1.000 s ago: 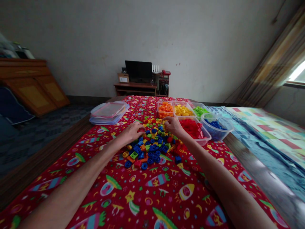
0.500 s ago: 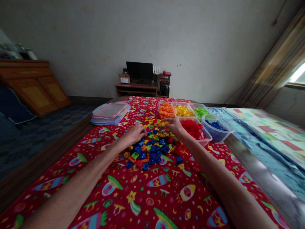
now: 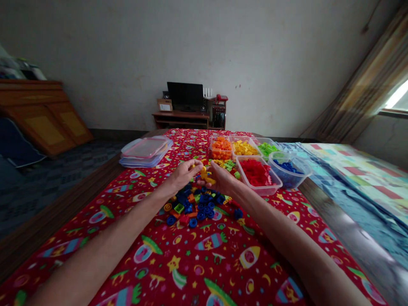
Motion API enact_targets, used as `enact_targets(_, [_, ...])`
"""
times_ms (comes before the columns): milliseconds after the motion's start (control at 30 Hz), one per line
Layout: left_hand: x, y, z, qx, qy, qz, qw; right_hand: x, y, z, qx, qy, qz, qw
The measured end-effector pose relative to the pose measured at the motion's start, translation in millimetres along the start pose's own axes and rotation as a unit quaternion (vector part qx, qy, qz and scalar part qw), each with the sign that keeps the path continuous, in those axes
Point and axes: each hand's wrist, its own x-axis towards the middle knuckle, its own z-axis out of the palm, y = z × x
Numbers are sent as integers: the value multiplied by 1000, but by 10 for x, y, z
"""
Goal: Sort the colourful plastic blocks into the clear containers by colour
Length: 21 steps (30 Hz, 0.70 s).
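My left hand (image 3: 184,175) is closed in a pinch on a small yellow toy brick above the pile. Close beside it, my right hand (image 3: 222,179) is cupped with the palm turned toward the left hand, its fingers curled round several yellow toy bricks (image 3: 208,179). Under and in front of both hands lies a mixed heap of blue, orange, green, red and yellow toy bricks (image 3: 190,206). Part of the heap is hidden behind my hands. A lone blue brick (image 3: 238,213) lies to the right of the heap.
Clear plastic tubs stand at the right, sorted by colour: orange bricks (image 3: 222,145), yellow bricks (image 3: 245,148), green bricks (image 3: 267,148), red bricks (image 3: 257,172) and blue bricks (image 3: 288,167). Stacked lids (image 3: 145,148) lie at the left on the red patterned cloth (image 3: 204,263).
My right hand has moved left and turned palm-inward, now with yellow bricks in it. My left hand has risen slightly toward it, pinching a yellow brick.
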Motion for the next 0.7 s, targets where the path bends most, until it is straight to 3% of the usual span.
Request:
enact_targets(133, [-53, 51, 164, 178, 20, 170, 969, -28, 39, 101, 61, 33, 47, 997])
enact_targets(233, [-119, 32, 289, 228, 10, 222, 948, -7, 71, 111, 67, 73, 45, 994])
enact_targets(367, [-176, 23, 343, 190, 50, 212, 957, 21, 101, 87, 101, 43, 20, 994])
enact_targets(533, [-85, -15, 171, 81, 88, 155, 981, -20, 76, 77, 46, -23, -17, 999])
enact_targets(700, [64, -306, -157, 156, 149, 114, 970, -63, -94, -21, -74, 59, -75, 993])
